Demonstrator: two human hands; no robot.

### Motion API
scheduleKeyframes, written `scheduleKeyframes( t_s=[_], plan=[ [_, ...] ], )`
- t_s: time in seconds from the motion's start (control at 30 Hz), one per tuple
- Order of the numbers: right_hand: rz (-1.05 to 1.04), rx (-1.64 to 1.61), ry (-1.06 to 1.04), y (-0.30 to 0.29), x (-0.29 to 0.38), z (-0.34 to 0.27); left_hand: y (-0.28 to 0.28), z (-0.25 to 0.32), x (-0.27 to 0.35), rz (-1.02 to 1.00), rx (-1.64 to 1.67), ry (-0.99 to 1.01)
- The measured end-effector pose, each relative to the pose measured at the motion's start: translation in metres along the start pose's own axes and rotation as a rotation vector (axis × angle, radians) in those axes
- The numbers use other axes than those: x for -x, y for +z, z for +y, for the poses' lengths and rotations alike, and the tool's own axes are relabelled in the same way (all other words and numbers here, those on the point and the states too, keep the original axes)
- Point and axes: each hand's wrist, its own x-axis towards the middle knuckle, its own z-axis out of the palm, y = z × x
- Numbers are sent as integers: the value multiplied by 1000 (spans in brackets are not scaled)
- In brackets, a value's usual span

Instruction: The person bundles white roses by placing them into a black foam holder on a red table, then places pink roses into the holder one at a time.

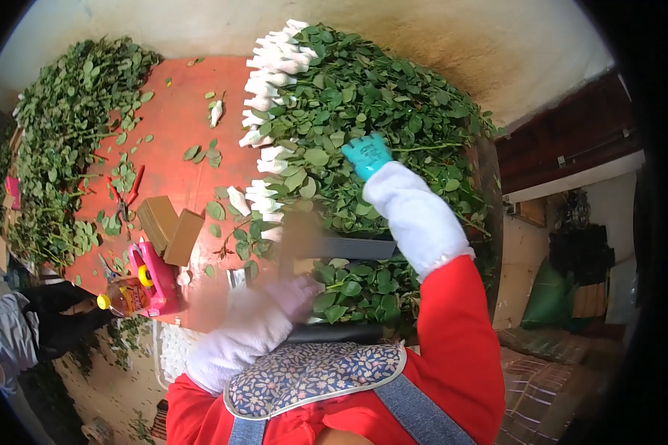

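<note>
My right hand (367,154), in a teal coated glove, is on a large heap of leafy cut stems (362,100), probably roses. A bare green stem (428,147) runs out to the right beside the glove; whether the fingers grip it is hidden. White netted sleeves (264,89) cover the heads along the heap's left edge. My left hand (295,295) is motion-blurred, low and close to my body, beside more leafy stems (362,289). Just above it is a blurred brown piece (300,239), apparently cardboard; I cannot tell whether the hand holds it. A grey ribbed strip (356,248) lies right of that.
On the red tabletop (200,78) are red-handled pruning shears (125,194), cardboard pieces (158,222), a pink tape dispenser (156,283) and a yellow-capped bottle (125,297). Another leafy heap (61,139) stands left. Another person's sleeve (5,334) shows at lower left.
</note>
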Motion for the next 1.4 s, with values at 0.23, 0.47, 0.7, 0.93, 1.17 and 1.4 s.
scheduleKeyframes(
  t_s=[0.23,0.47,0.7,0.93,1.17,1.4],
  plan=[
    [631,-149,-241,-130,122,-25,-21,13,15,3,3,-49],
    [172,-326,-302,-58,238,-83,-45,36,14,-76,-318,15],
    [-74,-286,-198,25,248,-74,-25,28,1,-256,-80,-152],
    [-180,-289,-224,20,242,-66,-1,13,8,225,-141,-20],
    [-327,-443,-231,24,244,-70,-32,27,-8,-186,-65,-217],
    [-397,-635,-89,49,243,-77,-5,13,-9,-191,610,-437]
  ],
)
